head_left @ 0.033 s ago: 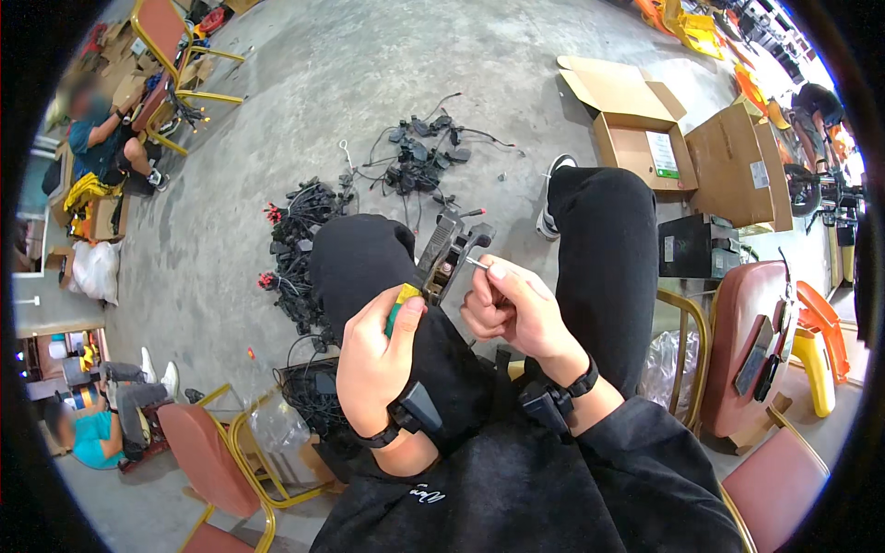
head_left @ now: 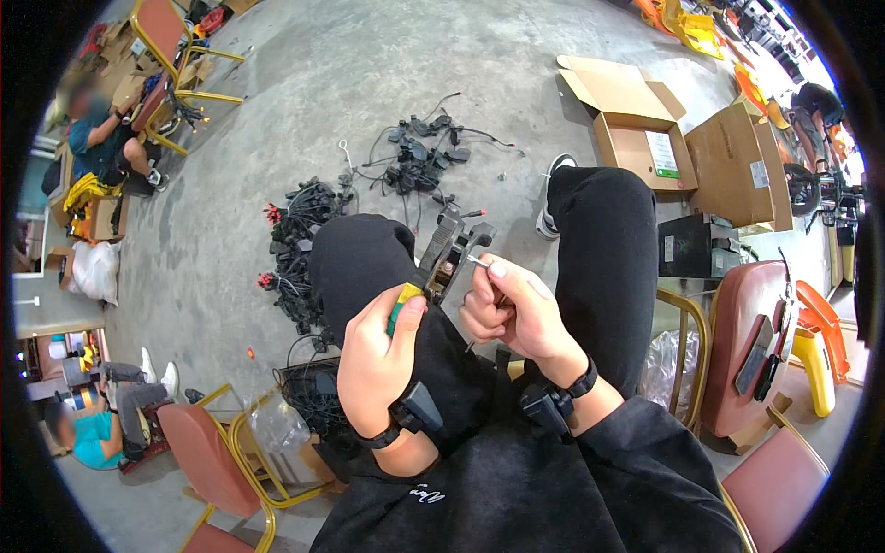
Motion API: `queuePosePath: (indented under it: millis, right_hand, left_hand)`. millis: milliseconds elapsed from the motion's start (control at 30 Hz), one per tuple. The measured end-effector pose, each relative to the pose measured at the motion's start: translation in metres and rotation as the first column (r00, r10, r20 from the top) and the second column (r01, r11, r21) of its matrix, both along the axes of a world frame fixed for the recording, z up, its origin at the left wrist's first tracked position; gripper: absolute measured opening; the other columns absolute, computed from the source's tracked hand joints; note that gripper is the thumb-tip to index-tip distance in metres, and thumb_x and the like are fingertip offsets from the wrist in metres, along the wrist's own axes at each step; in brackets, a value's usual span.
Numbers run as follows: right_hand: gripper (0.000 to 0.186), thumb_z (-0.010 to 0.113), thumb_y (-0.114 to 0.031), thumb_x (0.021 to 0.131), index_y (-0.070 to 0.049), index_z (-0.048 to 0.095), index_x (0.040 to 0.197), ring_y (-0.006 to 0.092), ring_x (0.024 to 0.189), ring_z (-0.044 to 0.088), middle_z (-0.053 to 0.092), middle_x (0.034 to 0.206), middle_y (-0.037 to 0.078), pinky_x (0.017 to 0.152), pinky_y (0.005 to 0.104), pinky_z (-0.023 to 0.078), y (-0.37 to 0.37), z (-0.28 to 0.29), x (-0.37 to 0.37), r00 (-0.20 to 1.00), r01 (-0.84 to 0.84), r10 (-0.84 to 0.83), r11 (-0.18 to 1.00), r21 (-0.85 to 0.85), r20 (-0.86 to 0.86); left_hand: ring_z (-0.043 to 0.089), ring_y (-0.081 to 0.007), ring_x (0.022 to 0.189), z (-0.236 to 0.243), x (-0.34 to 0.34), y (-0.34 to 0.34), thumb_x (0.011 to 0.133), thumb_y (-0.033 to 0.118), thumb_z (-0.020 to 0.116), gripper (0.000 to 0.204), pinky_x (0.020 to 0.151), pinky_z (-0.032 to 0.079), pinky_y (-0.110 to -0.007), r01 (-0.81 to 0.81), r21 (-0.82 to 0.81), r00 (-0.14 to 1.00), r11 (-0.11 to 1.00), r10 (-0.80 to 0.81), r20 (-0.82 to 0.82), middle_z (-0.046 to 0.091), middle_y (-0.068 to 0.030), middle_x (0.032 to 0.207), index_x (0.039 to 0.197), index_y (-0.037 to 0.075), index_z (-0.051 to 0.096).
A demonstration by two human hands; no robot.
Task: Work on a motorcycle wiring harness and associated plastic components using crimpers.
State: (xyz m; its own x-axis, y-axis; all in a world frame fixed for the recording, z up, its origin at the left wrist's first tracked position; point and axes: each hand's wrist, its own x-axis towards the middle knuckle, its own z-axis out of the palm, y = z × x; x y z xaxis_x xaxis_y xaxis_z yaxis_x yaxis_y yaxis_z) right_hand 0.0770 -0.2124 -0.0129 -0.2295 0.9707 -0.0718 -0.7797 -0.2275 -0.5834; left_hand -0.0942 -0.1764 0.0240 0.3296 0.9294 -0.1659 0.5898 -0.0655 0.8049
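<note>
My left hand [head_left: 373, 364] is closed round the yellow and green handle [head_left: 403, 304] of a dark metal plier-like tool [head_left: 450, 249], whose jaws point away from me above my knees. Just right of it, my right hand [head_left: 512, 309] pinches a thin wire with a pale metal end [head_left: 479, 262] that sits at the tool's jaws. Both wrists wear black bands. I sit with my black-trousered knees raised beneath the hands.
Black cable pieces lie on the concrete floor ahead [head_left: 419, 157] and to the left [head_left: 295, 249]. A dark basket of cables [head_left: 313, 392] stands by my left leg. Open cardboard boxes [head_left: 636, 129] and red chairs [head_left: 747, 350] are at right. Other people sit far left [head_left: 97, 138].
</note>
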Motion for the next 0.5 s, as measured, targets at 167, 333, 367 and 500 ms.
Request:
queuePosePath:
  millis: [167,333,367,500]
  right_hand:
    - [0.029,0.032,-0.03,0.097,-0.013,0.037,0.074,0.0074,0.043,0.023,0.022,0.051,-0.005,0.042,0.0232,0.02,-0.001,-0.001,0.002,0.892,-0.121,0.024,0.975,-0.187,-0.452]
    - [0.026,0.031,-0.029,0.098,-0.013,0.039,0.078,0.0058,0.043,0.024,0.02,0.051,-0.007,0.039,0.0204,0.022,-0.002,0.001,0.006,0.731,-0.207,-0.028,0.943,-0.26,-0.681]
    - [0.026,0.032,-0.029,0.097,-0.013,0.039,0.078,0.0059,0.043,0.023,0.02,0.051,-0.007,0.039,0.0208,0.021,-0.002,0.001,0.007,0.737,-0.218,-0.027,0.936,-0.276,-0.675]
    - [0.029,0.031,-0.031,0.097,-0.014,0.037,0.075,0.0059,0.043,0.021,0.02,0.051,-0.007,0.04,0.0223,0.019,-0.003,0.006,0.003,0.874,-0.149,-0.027,0.935,-0.321,-0.486]
  left_hand:
    - [0.061,-0.0268,0.07,-0.001,0.009,-0.001,0.092,0.026,0.048,0.031,0.066,0.046,-0.034,0.018,0.141,0.999,0.99,-0.013,-0.035,0.062,-0.0156,0.075,0.091,-0.004,0.058]
    - [0.061,-0.0292,0.07,-0.002,0.01,0.0,0.092,0.026,0.048,0.032,0.065,0.046,-0.034,0.03,0.165,0.998,0.986,-0.022,-0.051,0.062,-0.0164,0.075,0.092,-0.005,0.058]
    - [0.061,-0.0292,0.069,-0.003,0.01,0.0,0.092,0.026,0.049,0.033,0.065,0.046,-0.034,0.031,0.166,0.998,0.986,-0.022,-0.059,0.062,-0.0165,0.074,0.092,-0.005,0.058]
    - [0.062,-0.0293,0.068,-0.002,0.008,-0.001,0.092,0.027,0.049,0.034,0.064,0.046,-0.034,0.044,0.19,0.997,0.981,-0.031,-0.075,0.062,-0.017,0.073,0.092,-0.006,0.058]
